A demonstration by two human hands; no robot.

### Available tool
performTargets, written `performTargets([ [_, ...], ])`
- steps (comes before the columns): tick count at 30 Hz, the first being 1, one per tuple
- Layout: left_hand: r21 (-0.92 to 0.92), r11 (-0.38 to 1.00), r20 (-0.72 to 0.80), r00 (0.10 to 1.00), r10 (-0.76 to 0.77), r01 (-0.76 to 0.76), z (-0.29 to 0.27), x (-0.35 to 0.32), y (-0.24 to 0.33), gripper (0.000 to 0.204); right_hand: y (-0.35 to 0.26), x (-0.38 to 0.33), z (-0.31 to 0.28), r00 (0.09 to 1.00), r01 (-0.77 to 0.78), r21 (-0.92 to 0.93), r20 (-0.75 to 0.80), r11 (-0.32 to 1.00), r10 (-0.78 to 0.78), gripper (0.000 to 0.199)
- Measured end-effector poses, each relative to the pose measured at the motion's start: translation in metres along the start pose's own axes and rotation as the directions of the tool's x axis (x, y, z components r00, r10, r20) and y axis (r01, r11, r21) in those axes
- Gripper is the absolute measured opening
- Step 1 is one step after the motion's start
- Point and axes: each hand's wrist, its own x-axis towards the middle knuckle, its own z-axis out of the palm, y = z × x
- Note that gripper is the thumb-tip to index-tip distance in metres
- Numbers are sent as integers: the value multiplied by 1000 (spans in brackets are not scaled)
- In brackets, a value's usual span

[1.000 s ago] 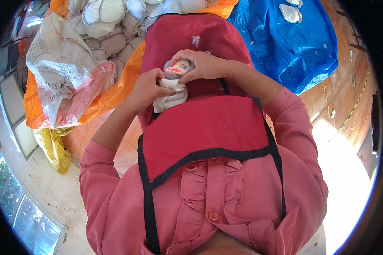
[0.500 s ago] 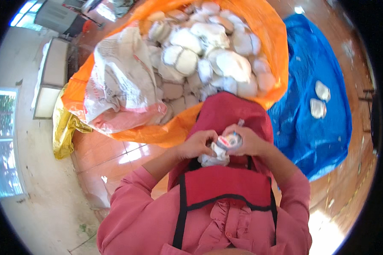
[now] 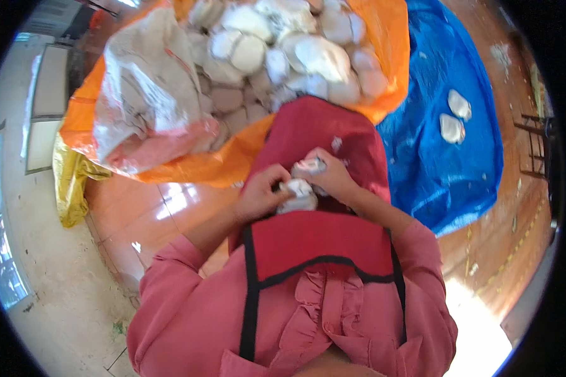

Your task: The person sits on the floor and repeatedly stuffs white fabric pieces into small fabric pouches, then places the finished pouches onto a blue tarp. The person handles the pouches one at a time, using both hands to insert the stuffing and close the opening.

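Over my lap, both hands are on a small white stuffed cloth piece with coloured printed marks on its upper part. My left hand pinches its left side with thumb and fingers. My right hand is closed round the upper, printed part, whose far side is hidden by the fingers. I cannot tell whether the upper and lower parts are one piece. Beneath it lies a red apron with black edging, spread across my lap.
Ahead, an orange sheet bag holds a heap of rounded white and beige stuffed pieces. A whitish sack lies over its left side. Two white pieces rest on a blue tarp at right. A yellow sack sits by the left wall.
The whole view has shifted, so the scene sits higher and further left. My right hand has turned the printed part, and its face-like print shows less. Both hands keep their hold.
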Motion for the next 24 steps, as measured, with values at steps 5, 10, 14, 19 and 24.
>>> performTargets([
  [5, -189, 949, 136, 964, -229, 252, -14, 15, 17, 30, -16, -4, 9, 994, -9, -118, -108, 993, -4, 32],
  [10, 239, 960, 10, 988, -152, 146, -5, 14, 31, 30, -11, -5, 18, 983, -66, -24, -171, 998, 61, 36],
  [14, 547, 781, -51, 920, 390, -301, 11, 11, 11, 34, 17, 1, 18, 976, -145, 392, -92, 909, 196, 32],
  [19, 606, 707, -44, 872, 487, -364, 20, 2, 9, 29, 14, -2, 15, 926, -313, 570, 6, 759, 377, 32],
  [24, 570, 809, -136, 954, 268, -146, 18, 6, 18, 25, 12, 4, 22, 942, -233, 333, -156, 914, 297, 34],
])
